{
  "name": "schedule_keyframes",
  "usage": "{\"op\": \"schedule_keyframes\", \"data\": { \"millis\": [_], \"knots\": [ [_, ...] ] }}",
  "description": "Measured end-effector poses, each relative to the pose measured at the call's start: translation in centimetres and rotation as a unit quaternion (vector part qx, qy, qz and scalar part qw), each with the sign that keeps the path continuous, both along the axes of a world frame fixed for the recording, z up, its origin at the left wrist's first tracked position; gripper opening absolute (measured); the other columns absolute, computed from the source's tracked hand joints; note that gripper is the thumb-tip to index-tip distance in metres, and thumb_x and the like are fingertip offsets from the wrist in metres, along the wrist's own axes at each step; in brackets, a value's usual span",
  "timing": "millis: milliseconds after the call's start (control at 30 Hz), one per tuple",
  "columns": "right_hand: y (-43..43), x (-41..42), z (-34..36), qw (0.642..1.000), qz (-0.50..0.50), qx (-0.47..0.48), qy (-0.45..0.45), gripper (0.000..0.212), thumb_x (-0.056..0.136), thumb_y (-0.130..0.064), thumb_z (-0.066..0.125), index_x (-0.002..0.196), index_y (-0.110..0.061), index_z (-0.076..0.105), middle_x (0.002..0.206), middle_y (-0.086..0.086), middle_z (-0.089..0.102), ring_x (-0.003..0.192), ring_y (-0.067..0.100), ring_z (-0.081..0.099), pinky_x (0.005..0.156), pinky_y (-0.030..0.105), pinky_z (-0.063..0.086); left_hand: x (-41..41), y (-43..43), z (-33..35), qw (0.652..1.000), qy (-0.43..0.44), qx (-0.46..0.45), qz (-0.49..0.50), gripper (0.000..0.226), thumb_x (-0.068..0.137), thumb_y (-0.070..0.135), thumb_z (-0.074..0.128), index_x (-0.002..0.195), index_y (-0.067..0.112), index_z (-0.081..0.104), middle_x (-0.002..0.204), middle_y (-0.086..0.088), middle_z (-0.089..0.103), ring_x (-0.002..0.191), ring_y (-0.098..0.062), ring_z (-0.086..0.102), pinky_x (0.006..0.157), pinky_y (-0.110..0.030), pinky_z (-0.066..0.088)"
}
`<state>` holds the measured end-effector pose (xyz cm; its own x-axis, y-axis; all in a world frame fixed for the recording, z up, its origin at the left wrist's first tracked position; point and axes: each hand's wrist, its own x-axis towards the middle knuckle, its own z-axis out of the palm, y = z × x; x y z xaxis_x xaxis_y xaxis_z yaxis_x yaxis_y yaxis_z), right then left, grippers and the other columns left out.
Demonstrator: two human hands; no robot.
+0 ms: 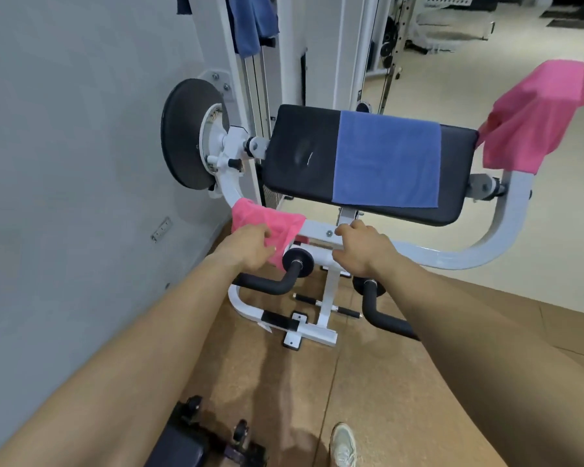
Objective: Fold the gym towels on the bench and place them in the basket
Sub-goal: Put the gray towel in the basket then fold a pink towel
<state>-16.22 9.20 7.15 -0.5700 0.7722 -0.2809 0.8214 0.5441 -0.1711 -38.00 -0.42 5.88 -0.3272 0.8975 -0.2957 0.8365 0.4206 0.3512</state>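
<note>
A small pink towel hangs over the white frame bar at the machine's left. My left hand grips its lower edge. My right hand hovers with loosely curled fingers just in front of the white frame, holding nothing. A blue towel lies flat across the black padded bench. A second, larger pink towel is draped over the frame's right arm. No basket is in view.
A grey wall stands close on the left with a black weight disc beside it. Blue cloth hangs from the white upright behind. Black padded handles stick out below my hands. A dark bench end sits by my shoe.
</note>
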Motion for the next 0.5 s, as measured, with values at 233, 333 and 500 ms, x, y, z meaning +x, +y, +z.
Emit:
{"op": "schedule_keyframes", "data": {
  "millis": [233,333,500],
  "knots": [
    [8.8,-3.8,-4.4,0.998,0.024,-0.058,0.014,0.054,0.096,-0.042,0.052,0.144,-0.020,0.043,0.144,0.011,0.045,0.127,0.035,0.049,0.103,0.051,0.044,-2.4,6.0,-4.3,0.998,-0.044,-0.028,0.043,0.036,0.098,0.041,0.051,0.125,0.018,0.057,0.116,0.002,0.064,0.098,-0.019,0.063,0.086,-0.039,0.054],
    [11.3,-6.0,-6.7,0.996,0.027,-0.084,0.001,0.054,0.096,-0.039,0.054,0.145,-0.021,0.041,0.149,0.012,0.041,0.127,0.035,0.050,0.103,0.050,0.045,-4.7,8.5,-6.1,0.997,-0.036,-0.032,0.057,0.024,0.100,0.034,0.048,0.112,0.018,0.061,0.101,0.000,0.067,0.085,-0.016,0.064,0.076,-0.037,0.056],
    [15.1,-10.3,-9.8,0.992,0.032,-0.119,-0.003,0.057,0.094,-0.037,0.052,0.148,-0.024,0.039,0.146,0.014,0.042,0.129,0.036,0.047,0.103,0.051,0.044,-8.8,12.2,-8.9,0.995,-0.035,-0.022,0.089,0.027,0.098,0.022,0.048,0.124,0.020,0.054,0.093,0.000,0.061,0.080,-0.018,0.062,0.073,-0.039,0.057]
  ]
}}
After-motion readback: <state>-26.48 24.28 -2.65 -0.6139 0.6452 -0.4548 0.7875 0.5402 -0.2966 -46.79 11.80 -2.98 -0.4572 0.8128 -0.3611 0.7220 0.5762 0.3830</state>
